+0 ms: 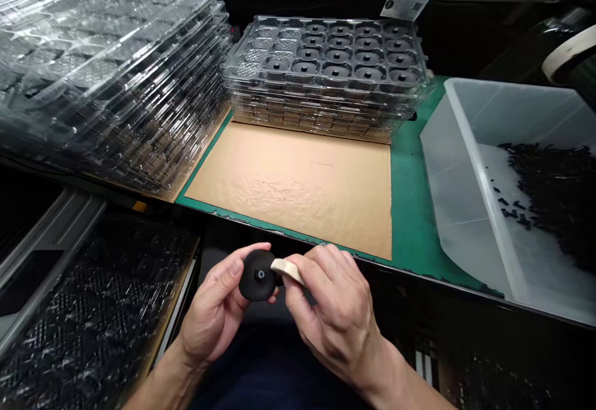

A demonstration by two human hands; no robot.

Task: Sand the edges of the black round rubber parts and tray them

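Observation:
Between the fingers of my left hand [216, 301] is a round black disc [254, 289] with a small raised hub at its centre, its face tilted up towards me. My right hand [333, 304] pinches a cream-coloured, flat piece [287, 268] with a rounded end. That end reaches the disc's right edge; whether the two touch I cannot tell. Both hands are in front of the table edge, below a sheet of cardboard [298, 180]. Part of the right fingers behind the cream piece is hidden.
Clear plastic trays [326, 102], the top one partly filled with black round parts, stand at the back. A tall stack of clear trays [153, 87] is at the left. On the right, a translucent bin [470, 211] holds small black pieces [559, 205]. Another tray [93, 310] lies lower left.

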